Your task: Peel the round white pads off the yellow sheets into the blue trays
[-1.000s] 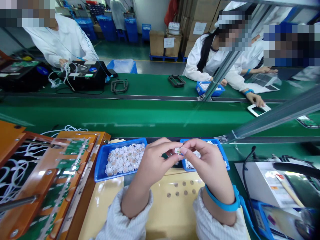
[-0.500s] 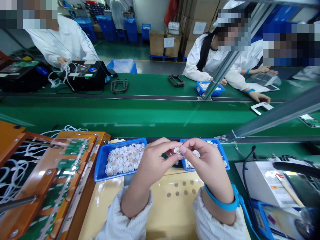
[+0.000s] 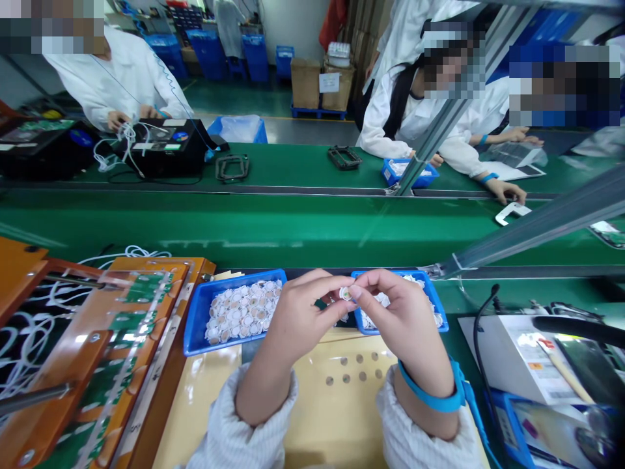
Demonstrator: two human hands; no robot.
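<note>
Between my two hands is a small round white disc [image 3: 345,294] with a greenish-yellow middle. My left hand [image 3: 305,316] pinches its left side between thumb and forefinger. From the right, the thumb and forefinger of my right hand [image 3: 398,312] close on its other edge; a blue band circles that wrist. Left of my hands stands a blue bin [image 3: 195,332] full of similar round white pieces [image 3: 241,312]. Another blue bin [image 3: 437,286] with white pieces is partly hidden behind my right hand. Several small round grey discs [image 3: 346,378] lie in rows on the tan work surface [image 3: 336,417] below.
An orange fixture [image 3: 161,345] with green circuit boards is at the left. A slanted metal post [image 3: 537,228] crosses the right side, above a white box [image 3: 512,352] and a black cable. Beyond runs a green conveyor [image 3: 273,225], with co-workers at its far side.
My hands and the disc stay almost still. Across the conveyor, the left co-worker's hands have shifted, a co-worker's hand at right has moved the white frame, and another person in white appears behind.
</note>
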